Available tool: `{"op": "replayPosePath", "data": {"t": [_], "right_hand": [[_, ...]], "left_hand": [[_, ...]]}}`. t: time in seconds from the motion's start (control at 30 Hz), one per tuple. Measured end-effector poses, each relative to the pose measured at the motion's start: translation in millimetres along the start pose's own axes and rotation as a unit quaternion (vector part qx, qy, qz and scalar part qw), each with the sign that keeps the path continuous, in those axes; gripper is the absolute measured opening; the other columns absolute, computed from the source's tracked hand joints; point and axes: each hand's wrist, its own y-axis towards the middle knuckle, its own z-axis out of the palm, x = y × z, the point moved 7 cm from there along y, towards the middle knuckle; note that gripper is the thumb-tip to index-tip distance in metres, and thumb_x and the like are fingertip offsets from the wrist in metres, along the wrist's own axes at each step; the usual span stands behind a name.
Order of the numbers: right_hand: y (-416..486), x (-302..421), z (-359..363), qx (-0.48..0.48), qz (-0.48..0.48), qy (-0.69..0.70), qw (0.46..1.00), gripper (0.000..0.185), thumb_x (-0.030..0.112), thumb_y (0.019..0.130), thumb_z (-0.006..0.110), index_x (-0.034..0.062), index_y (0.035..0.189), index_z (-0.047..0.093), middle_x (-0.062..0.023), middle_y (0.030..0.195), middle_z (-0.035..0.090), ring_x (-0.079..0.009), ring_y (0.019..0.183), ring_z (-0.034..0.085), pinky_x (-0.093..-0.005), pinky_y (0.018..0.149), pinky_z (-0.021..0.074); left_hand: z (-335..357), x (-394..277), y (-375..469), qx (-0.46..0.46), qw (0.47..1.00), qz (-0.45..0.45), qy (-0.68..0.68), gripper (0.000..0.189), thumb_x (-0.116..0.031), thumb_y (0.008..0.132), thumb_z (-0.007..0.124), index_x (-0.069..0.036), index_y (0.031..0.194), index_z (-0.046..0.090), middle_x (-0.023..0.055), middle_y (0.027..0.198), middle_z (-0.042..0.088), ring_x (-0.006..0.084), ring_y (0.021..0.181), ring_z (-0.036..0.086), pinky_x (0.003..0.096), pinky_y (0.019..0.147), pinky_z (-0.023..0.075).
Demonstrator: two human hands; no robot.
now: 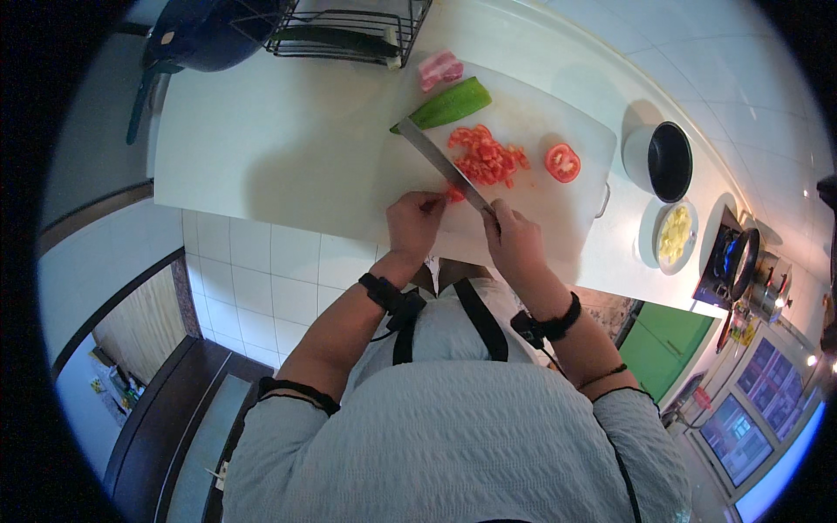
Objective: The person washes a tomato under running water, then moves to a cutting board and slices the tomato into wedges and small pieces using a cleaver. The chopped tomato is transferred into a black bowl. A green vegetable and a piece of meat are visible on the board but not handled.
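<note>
My right hand (520,242) grips the handle of a kitchen knife (435,153). Its blade slants up and left across the white cutting board (543,222), the far end over the tip of a green gourd-like vegetable (454,104). My left hand (413,221) is at the board's near edge, fingertips pinched on a small tomato piece (454,193) beside the blade. A pile of chopped tomato (487,157) lies just beyond the knife. Farther right a tomato half (562,163) rests cut face up. Behind the vegetable is a piece of raw meat (439,70).
Right of the board stand a white pot (639,157) with a dark interior and a plate of yellow chopped food (675,236). Beyond them, a pan (744,261) sits over a blue stove flame. At back left are a wire rack (346,19) and a dark blue pan (209,39).
</note>
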Motion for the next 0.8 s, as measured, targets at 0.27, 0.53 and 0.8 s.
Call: {"op": "replayPosePath", "data": {"t": [0.27, 0.53, 0.8], "right_hand": [[-38, -3, -19, 0.094, 0.041, -0.090, 0.991, 0.017, 0.024, 0.106, 0.059, 0.0079, 0.110, 0.056, -0.0177, 0.080, 0.070, -0.0415, 0.067, 0.070, -0.0525, 0.058, 0.0568], [-11, -6, 24, 0.042, 0.012, -0.063, 0.997, 0.017, 0.025, 0.105, 0.060, 0.0095, 0.111, 0.056, -0.0181, 0.081, 0.069, -0.0429, 0.067, 0.069, -0.0542, 0.059, 0.0565], [-18, 0, -16, 0.005, 0.027, 0.014, 1.000, 0.020, 0.030, 0.108, 0.057, 0.0094, 0.107, 0.056, -0.0189, 0.081, 0.069, -0.0442, 0.069, 0.069, -0.0554, 0.062, 0.0561]], "left_hand": [[-3, 4, -3, 0.001, 1.000, -0.011, -0.027, 0.020, -0.024, 0.089, 0.084, -0.005, 0.096, 0.083, 0.0176, 0.087, 0.079, 0.0297, 0.077, 0.078, 0.0381, 0.072, 0.0616], [-3, -1, 0, 0.016, 1.000, 0.015, 0.015, 0.018, -0.023, 0.089, 0.083, -0.005, 0.095, 0.084, 0.0185, 0.087, 0.078, 0.0306, 0.077, 0.077, 0.0386, 0.072, 0.0610], [-13, 11, -3, 0.037, 0.999, -0.014, 0.005, 0.018, -0.020, 0.090, 0.081, -0.004, 0.099, 0.083, 0.0174, 0.089, 0.079, 0.0294, 0.078, 0.078, 0.0382, 0.075, 0.0618]]}}
